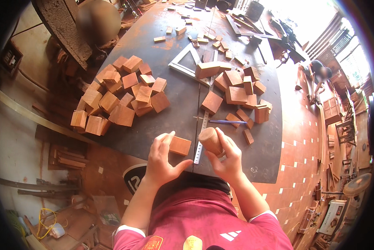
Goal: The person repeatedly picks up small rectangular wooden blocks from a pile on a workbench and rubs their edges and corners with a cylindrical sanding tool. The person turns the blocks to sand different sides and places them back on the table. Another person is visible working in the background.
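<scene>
My right hand [228, 156] is closed around a short round wooden block [212, 142], held tilted over the near edge of the dark table [183, 100]. My left hand [162, 160] is spread beside a rectangular wooden block [180, 146]; its thumb stretches out apart from the block. Whether the left fingertips touch that block I cannot tell. Between my hands lies a steel ruler [199, 152]. Beyond it is a blue pen [227, 122]. A pile of wooden blocks [121, 115] covers the table's left side, and another pile of blocks [236, 95] sits at right.
A white triangular frame [183, 68] lies between the piles. Small wood offcuts [180, 31] are scattered farther off, with a black container [255, 11] at the far end. At the right, another person [314, 79] bends over woodwork on the tiled floor [297, 146].
</scene>
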### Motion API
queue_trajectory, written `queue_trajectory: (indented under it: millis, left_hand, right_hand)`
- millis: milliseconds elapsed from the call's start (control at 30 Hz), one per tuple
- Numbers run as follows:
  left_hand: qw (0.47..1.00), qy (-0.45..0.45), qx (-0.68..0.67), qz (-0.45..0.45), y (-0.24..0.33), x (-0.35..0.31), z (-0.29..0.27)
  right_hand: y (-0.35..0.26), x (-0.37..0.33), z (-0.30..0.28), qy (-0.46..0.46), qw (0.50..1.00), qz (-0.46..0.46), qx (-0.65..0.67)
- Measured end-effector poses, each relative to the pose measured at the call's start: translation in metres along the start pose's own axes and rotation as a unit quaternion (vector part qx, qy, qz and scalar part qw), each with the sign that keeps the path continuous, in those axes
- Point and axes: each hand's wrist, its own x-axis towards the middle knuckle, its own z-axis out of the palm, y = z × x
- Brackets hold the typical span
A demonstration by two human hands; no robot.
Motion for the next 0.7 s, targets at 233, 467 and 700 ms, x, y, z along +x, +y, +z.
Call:
queue_trajectory:
  millis: [233,467,700]
  left_hand:
    - [0.998,-0.037,-0.035,-0.031,-0.01,0.008,-0.001]
    - [0.995,-0.027,-0.076,-0.064,-0.013,0.011,0.005]
    - [0.994,-0.03,-0.07,-0.083,-0.015,0.009,0.008]
  right_hand:
    - [-0.005,0.001,0.017,-0.063,0.997,-0.035,0.025]
    - [-0.007,-0.01,0.014,-0.092,0.993,-0.079,0.012]
    - [-0.011,-0.017,0.021,-0.113,0.988,-0.107,0.006]
